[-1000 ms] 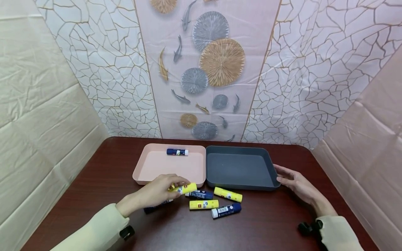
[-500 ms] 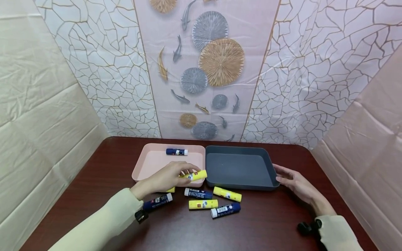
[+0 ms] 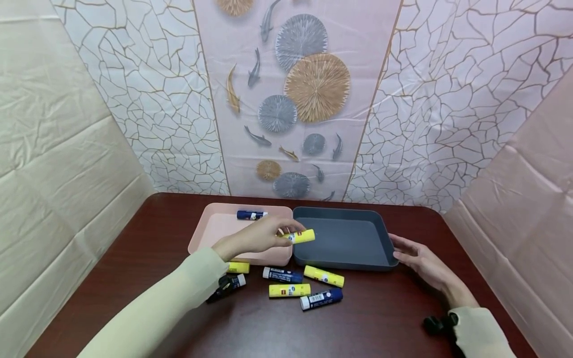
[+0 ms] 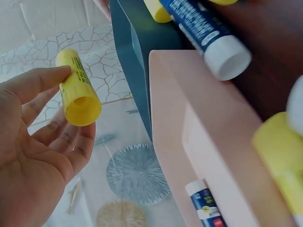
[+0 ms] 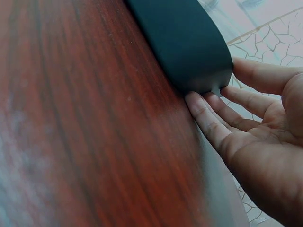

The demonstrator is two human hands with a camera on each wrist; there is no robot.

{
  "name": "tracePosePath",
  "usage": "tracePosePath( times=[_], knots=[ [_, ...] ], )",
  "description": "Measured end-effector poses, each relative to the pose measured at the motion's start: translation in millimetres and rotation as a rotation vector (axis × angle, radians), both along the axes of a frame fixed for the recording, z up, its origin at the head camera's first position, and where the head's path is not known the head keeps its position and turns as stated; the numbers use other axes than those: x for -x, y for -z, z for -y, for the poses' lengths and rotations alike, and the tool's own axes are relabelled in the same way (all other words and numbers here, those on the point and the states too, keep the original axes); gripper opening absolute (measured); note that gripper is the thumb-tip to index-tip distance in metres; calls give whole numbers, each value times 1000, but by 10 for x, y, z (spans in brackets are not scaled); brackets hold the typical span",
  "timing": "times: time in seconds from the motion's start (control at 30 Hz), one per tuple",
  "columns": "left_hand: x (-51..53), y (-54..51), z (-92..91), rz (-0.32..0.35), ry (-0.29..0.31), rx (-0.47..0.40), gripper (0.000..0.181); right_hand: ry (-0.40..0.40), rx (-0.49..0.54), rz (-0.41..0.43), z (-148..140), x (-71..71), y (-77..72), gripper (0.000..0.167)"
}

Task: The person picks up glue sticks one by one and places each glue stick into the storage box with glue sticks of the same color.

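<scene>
Between thumb and fingers my left hand (image 3: 257,235) pinches a yellow glue stick (image 3: 304,236), held in the air where the pink tray (image 3: 214,231) meets the dark blue-grey tray (image 3: 344,238). The left wrist view shows the hollow end of this yellow glue stick (image 4: 81,101). Along the dark tray's right side, my right hand (image 3: 423,261) touches the outer wall with extended fingertips; in the right wrist view they rest at the tray's corner (image 5: 203,61). A navy glue stick (image 3: 249,215) lies in the pink tray, partly behind the left hand.
In front of the trays lie more glue sticks: yellow ones (image 3: 289,291) (image 3: 324,276) and navy ones (image 3: 283,275) (image 3: 321,299). Another yellow stick (image 3: 239,267) and a navy stick (image 3: 235,284) are partly covered by the left sleeve. A patterned cloth (image 3: 315,89) hangs behind the brown table (image 3: 358,328).
Carrying the yellow glue stick, my left hand has risen and moved right and away, from the pink tray's front edge to the seam between the trays. The right hand stays at the dark tray.
</scene>
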State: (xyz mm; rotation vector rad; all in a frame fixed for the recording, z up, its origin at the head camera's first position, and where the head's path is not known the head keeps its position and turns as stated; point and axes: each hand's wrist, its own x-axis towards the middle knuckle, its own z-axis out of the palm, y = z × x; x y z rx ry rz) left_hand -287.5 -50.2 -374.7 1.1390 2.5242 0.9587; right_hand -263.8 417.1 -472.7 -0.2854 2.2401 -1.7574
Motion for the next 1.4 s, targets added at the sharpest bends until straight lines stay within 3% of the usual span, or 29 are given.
tracePosePath(
  times=[0.17,0.37,0.57,1.2,1.4],
  knots=[
    [125,-70,-149,18,58,-1,40,-15,4,-7,-3,0,39,66],
    [235,-135,-306,36,83,6,40,-20,14,-9,-6,8,45,66],
    [347,-156,-450,20,73,7,39,-15,7,-4,-6,11,39,66],
    [612,-159,-759,62,35,27,42,-27,11,-8,6,26,16,65],
    [666,-177,-846,81,61,16,43,-27,17,-6,-6,3,1,65]
  ],
)
